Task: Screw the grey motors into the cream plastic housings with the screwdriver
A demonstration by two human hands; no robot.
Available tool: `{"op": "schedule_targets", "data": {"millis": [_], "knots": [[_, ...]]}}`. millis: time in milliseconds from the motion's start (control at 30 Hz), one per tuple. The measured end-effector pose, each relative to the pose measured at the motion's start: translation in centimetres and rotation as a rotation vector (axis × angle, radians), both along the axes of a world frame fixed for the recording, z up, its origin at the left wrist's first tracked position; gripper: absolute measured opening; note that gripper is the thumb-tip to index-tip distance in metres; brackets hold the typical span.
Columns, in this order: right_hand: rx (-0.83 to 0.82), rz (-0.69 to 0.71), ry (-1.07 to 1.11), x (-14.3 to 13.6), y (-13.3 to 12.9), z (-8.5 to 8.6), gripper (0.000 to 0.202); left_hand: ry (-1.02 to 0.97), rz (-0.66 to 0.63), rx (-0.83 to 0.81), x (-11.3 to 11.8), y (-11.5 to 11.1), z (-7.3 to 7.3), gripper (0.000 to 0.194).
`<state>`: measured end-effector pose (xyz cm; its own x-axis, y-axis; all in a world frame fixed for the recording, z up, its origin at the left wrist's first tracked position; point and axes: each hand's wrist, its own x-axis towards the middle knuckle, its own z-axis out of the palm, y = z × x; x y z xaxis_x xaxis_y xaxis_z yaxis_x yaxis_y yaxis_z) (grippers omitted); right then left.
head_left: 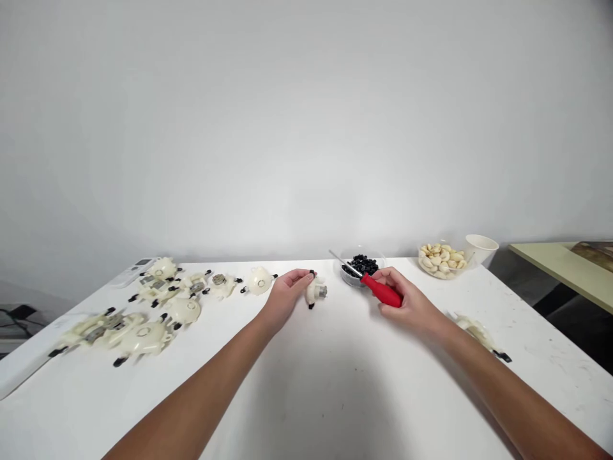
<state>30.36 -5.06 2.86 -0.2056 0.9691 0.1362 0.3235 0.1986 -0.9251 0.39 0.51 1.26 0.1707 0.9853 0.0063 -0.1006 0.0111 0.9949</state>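
Observation:
My left hand [286,295] pinches a small cream plastic part with a silver motor [315,292] by its black upper tab, over the middle of the table. A second black tab points down from its lower end. In my right hand [407,306] is a screwdriver with a red handle [382,291]; its metal shaft slants up and to the left. Behind the shaft stands a clear round bowl [382,260] of small black pieces [363,264]. The screwdriver's tip is apart from the motor part.
Several similar cream parts with black tabs [143,338] lie at the left. Another cream part [479,332] is partly behind my right forearm. At the back right stand a clear bowl of cream-coloured pieces [440,259] and a white cup [481,248]. A wall [306,128] rises behind the table.

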Motion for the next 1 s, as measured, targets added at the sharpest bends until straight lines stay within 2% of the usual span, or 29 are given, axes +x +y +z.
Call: {"op": "schedule_targets", "data": {"millis": [133, 300, 400, 767, 1000], "knots": [[0.121, -0.025, -0.123, 0.64, -0.03, 0.96, 0.045, -0.005, 0.023, -0.007, -0.64, 0.75, -0.51, 0.041], [0.127, -0.138, -0.122, 0.97, 0.04, 0.56, 0.034, -0.042, -0.004, -0.028, -0.67, 0.97, -0.83, 0.039], [0.141, -0.145, -0.101, 1.09, 0.01, 0.46, 0.027, -0.042, -0.002, -0.037, -0.67, 1.01, -0.81, 0.039], [0.161, -0.153, -0.116, 0.42, -0.51, 1.08, 0.023, -0.056, -0.038, -0.025, -0.80, 1.08, -1.03, 0.036], [0.156, -0.192, -0.086, 0.52, -0.25, 0.44, 0.024, -0.065, -0.049, -0.032, -0.79, 1.13, -1.03, 0.034]]}}
